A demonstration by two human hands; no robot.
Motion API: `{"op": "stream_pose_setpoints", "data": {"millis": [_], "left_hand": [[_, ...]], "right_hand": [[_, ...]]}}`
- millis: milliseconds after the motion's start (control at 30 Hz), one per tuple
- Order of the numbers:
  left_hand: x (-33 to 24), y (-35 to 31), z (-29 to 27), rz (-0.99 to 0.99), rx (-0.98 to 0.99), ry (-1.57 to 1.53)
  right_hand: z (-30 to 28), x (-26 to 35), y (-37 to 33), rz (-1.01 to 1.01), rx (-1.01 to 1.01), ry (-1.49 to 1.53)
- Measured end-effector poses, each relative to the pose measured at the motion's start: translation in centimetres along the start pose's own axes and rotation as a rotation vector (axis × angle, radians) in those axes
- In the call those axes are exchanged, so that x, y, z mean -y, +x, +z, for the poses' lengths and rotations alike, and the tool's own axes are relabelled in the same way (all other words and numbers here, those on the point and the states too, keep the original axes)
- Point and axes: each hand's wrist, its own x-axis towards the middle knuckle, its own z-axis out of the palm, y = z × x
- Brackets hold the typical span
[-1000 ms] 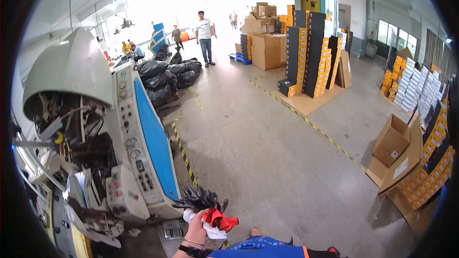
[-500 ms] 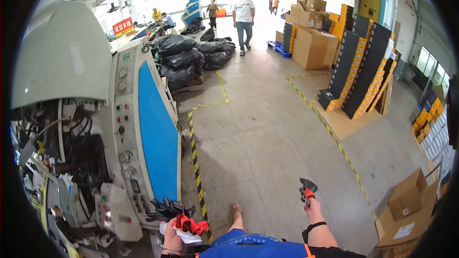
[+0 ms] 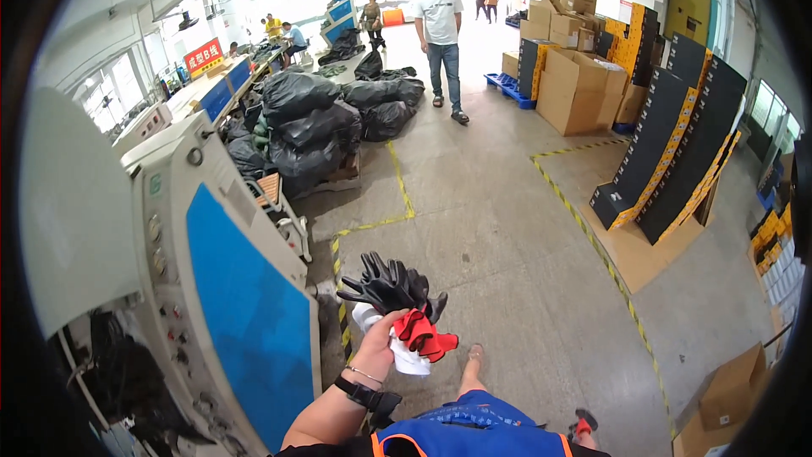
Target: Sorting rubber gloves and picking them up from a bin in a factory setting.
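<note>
In front of my body, my left hand (image 3: pixel 379 347) is closed round a bunch of black-coated gloves (image 3: pixel 393 285). Their red cuffs (image 3: pixel 421 334) hang to the right of my fingers. White cloth (image 3: pixel 411 360) is bunched below them in the same grip. At the lower edge my right hand (image 3: pixel 586 438) shows only in part, low beside my blue-clothed leg. From it sticks out a small black and red glove (image 3: pixel 583 421); most of that hand is out of the picture.
A white and blue machine (image 3: pixel 245 313) stands close on my left. Black bags (image 3: pixel 313 131) are piled beyond it. A person (image 3: pixel 440 30) faces me on the walkway. Stacked black and orange boxes (image 3: pixel 668 135) and an opened carton (image 3: pixel 584 89) stand right, behind striped floor tape (image 3: pixel 584 224).
My left hand has risen and swung to the right with the gloves. My right hand has dropped to the lower edge. I have moved forward past the machine; the person ahead is nearer.
</note>
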Motion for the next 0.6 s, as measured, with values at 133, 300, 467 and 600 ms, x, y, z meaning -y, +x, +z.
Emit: {"op": "stream_pose_setpoints", "data": {"millis": [133,300,467,600], "left_hand": [[-4.0,9.5,4.3,0.006,-0.020,0.005],[-9.6,18.7,4.9,-0.015,-0.090,-0.169],[-16.7,26.8,5.1,0.131,-0.233,-0.234],[-22.5,32.1,5.3,0.261,-0.333,-0.225]], "right_hand": [[0.9,5.6,14.2,0.041,-0.019,0.246],[1.2,12.1,31.8,0.088,0.011,0.536],[4.7,29.5,51.8,0.427,-0.006,0.601],[7.0,53.6,64.8,0.212,0.225,0.790]]}}
